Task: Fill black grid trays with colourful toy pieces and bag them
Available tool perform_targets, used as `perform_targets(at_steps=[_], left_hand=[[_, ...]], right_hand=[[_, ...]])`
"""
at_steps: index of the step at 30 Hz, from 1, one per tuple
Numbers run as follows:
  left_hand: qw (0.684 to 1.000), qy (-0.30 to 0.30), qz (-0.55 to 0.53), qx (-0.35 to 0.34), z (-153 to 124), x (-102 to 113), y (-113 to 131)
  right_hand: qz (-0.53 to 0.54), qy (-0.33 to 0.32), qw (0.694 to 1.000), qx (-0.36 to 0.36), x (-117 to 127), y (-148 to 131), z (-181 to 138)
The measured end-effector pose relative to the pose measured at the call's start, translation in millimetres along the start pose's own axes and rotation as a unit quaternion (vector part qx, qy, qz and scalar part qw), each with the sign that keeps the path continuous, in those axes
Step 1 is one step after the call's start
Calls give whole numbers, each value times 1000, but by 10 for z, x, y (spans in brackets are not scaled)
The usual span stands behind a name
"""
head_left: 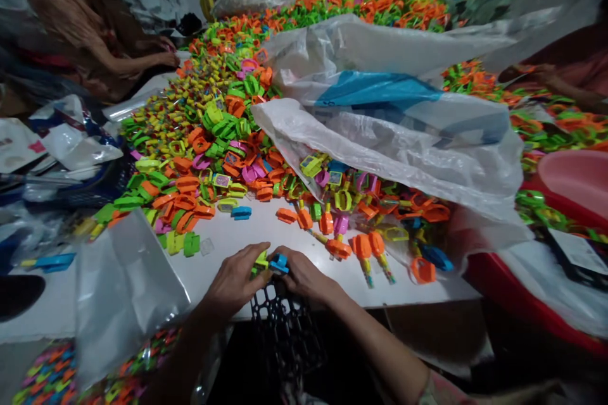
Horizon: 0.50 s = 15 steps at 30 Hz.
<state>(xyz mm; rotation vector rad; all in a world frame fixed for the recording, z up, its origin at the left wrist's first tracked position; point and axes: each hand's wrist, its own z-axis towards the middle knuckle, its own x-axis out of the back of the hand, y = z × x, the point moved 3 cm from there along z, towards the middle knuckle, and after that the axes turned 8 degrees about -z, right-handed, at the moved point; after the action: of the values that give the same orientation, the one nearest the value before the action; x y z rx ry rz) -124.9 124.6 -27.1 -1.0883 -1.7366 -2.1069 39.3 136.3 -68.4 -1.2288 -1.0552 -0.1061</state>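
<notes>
Close together at the table's front edge, both my hands have their fingers closed. My left hand [237,275] grips a yellow-green toy watch [259,261]. A blue toy watch [279,264] is pinched in my right hand [304,273], touching or nearly touching the yellow-green one. Right below my fingers is a black plastic grid [285,323] with rows of openings, over my lap. On the white table [251,228] just beyond lie a loose blue toy watch [241,212] and several orange ones [339,248], some with candy-filled tubes attached.
A big heap of coloured toy watches [223,120] covers the table's middle, partly under a white plastic sack [389,120]. Clear plastic bags [128,291] lie at left. A red tub [536,297] stands at right. One person [99,44] sits far left; another person's arm [551,79] shows at right.
</notes>
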Motion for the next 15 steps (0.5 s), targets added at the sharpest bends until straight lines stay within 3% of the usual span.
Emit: perform_targets(at_steps=[4,9,12,15], left_hand=[[1000,-6,-21,-20,7,10,-16],[1000,-6,-19,2,24,23,-8],[999,-25,-17,34,21,116,21],[997,28,-40,57,51,278,29]], right_hand=[[-77,-17,997,8,-91,-31,118],[-91,18,996,16,-126,-27,58],[-78,5,996,49,111,36,31],[-192,36,981,20,531,194,203]])
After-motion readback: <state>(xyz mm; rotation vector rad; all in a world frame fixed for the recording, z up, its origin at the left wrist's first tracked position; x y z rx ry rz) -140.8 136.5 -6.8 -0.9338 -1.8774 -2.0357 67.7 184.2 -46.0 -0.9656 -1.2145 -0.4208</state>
